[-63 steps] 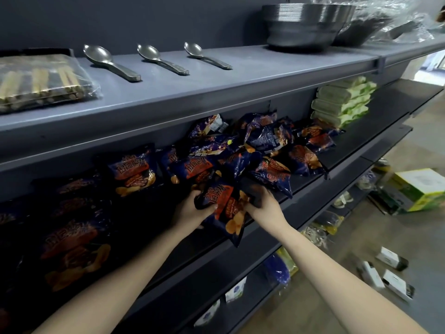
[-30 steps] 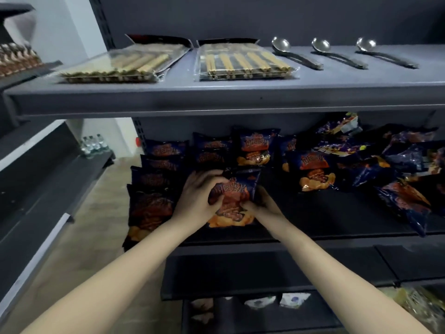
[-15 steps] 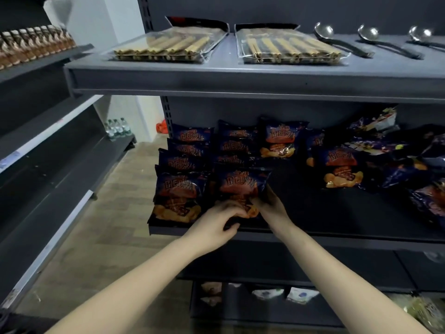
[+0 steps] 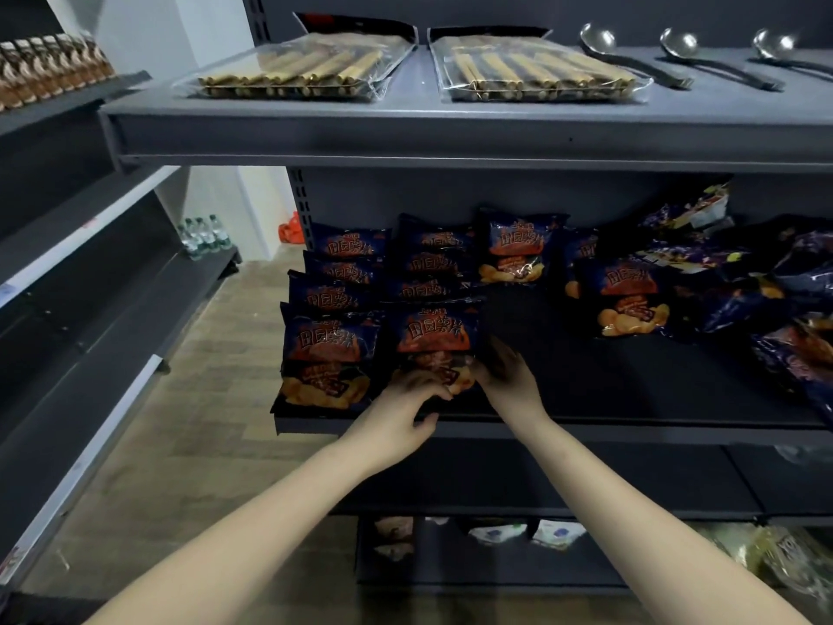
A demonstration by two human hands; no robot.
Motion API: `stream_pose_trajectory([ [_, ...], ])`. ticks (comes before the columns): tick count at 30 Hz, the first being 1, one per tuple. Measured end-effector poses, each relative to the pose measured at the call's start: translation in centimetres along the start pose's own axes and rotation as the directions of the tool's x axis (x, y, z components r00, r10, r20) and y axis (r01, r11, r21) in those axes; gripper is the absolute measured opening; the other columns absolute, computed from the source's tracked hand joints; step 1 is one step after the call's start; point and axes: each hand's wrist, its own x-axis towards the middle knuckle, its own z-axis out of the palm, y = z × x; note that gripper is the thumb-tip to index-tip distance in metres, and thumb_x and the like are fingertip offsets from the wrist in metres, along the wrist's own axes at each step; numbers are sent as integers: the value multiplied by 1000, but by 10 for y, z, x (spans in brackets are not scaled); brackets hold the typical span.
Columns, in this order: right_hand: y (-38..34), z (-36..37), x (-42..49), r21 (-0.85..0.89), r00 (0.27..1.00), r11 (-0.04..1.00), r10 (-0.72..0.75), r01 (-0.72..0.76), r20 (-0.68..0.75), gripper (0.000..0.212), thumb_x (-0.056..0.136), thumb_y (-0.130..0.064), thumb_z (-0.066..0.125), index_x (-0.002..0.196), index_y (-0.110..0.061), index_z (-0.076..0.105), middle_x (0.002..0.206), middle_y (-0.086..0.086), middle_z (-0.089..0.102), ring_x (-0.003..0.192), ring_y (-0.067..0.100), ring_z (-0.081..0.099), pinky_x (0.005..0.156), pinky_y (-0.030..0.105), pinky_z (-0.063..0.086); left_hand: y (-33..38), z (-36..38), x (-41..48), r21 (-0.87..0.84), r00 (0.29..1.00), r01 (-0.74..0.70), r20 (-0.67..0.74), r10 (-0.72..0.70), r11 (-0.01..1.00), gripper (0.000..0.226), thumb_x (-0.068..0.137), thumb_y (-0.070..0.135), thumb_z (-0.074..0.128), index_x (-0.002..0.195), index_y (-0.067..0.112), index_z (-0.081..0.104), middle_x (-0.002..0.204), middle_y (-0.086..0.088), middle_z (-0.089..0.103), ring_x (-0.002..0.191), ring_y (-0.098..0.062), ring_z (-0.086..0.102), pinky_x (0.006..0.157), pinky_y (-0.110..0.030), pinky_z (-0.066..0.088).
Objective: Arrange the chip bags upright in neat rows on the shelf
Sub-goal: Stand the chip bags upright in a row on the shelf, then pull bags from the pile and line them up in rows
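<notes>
The front chip bag, pinched low by the left hand and braced at 3 o'clock by the flat right hand, could be toppled off the shelf edge if released early.

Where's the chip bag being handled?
Head view, left of centre: the chip bag stands at the shelf front, second row from left, between left hand and right hand.

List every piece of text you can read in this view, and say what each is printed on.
"田园薯片": front chip bag, large characters on its face.
"田园薯片": neighbouring bag to its left, same print.
"田园薯片": bags behind, the same design but only partly legible.
Too small or blurred to read: the smaller print on the bags, the labels on the bottles and the packets on the bottom shelf.
</notes>
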Motion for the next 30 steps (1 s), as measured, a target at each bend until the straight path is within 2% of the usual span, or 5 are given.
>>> stream_pose_trajectory([
  [9,7,-11,-28,103,984,994,45,-28,-172,41,89,-27,61,129,-21,52,130,5,52,116,19,54,94,30,44,6,14,-4,131,978,-207,36,204,969,28,85,12,58,111,21,58,128,-1,52,117,-22,50,93,-40,46],
  [15,18,-28,-69,66,948,998,38,-19,-315,39,92,-25,58,129,-18,52,128,4,52,103,7,50,69,-1,36,20,29,-5,122,921,-390,80,382,913,25,79,7,62,103,17,62,116,-3,58,108,-24,53,89,-37,47],
  [23,48,-75,-128,107,871,989,143,-105,-470,38,93,-29,56,129,-22,52,131,0,51,110,5,51,78,4,39,69,75,0,136,815,-571,209,540,810,28,76,10,66,102,21,64,116,0,61,108,-25,55,87,-40,48],
  [26,55,-99,-123,94,863,989,148,-117,-483,39,93,-31,54,131,-21,50,130,-1,52,106,4,50,85,15,37,83,82,10,161,796,-602,205,570,782,32,73,10,68,102,23,64,114,2,62,105,-23,57,83,-38,48],
  [30,61,-126,-84,76,872,996,86,-57,-481,39,92,-32,56,129,-20,52,127,3,56,106,10,54,83,20,37,86,83,44,226,836,-548,184,517,805,34,74,10,69,105,23,64,117,1,62,106,-24,57,82,-41,51],
])
